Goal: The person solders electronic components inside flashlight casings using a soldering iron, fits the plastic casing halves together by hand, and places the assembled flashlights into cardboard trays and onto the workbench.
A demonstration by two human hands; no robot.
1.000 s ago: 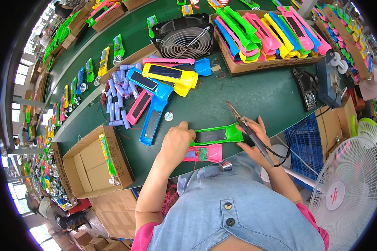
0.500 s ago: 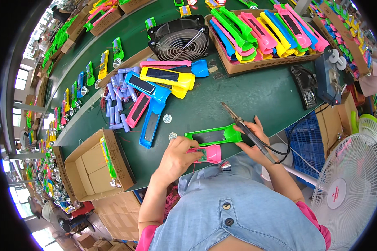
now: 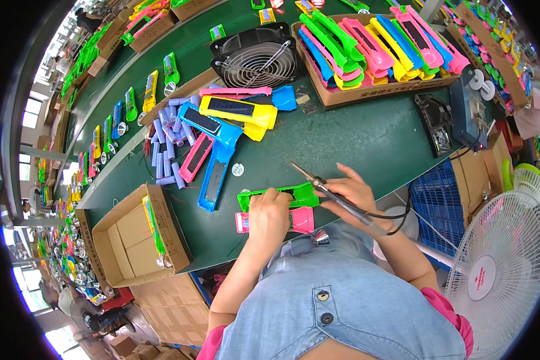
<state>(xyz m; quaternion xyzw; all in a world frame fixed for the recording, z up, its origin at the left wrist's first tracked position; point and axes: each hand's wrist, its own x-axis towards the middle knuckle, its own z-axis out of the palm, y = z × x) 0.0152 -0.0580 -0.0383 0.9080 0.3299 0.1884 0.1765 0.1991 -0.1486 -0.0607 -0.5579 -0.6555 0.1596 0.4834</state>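
Observation:
My right hand (image 3: 353, 195) is wrapped round a soldering iron (image 3: 342, 202), its bare tip pointing up and left above the bench. My left hand (image 3: 269, 215) is closed, its fingertips bent down into a green plastic torch casing (image 3: 308, 195); whatever they pinch is hidden. This casing lies crosswise near the bench's front edge, its wide end close to my right hand. Alongside it, nearer to me, a pink torch casing (image 3: 303, 220) lies partly under my left hand. A shiny reflector cup (image 3: 321, 237) sits at the edge, against my denim clothing.
Left of centre are blue (image 3: 213, 183) and yellow casings (image 3: 231, 107) and a pile of purple cylindrical cells (image 3: 167, 141). An open carton (image 3: 126, 255) stands at left. Behind are a black fan (image 3: 255, 63) and a carton of casings (image 3: 366, 93). The iron's cable (image 3: 406, 210) trails right.
The green casing has shifted left. My left hand has moved from the pink casing's circuit board up to the green casing, uncovering the pink one's left end. The soldering iron has moved left.

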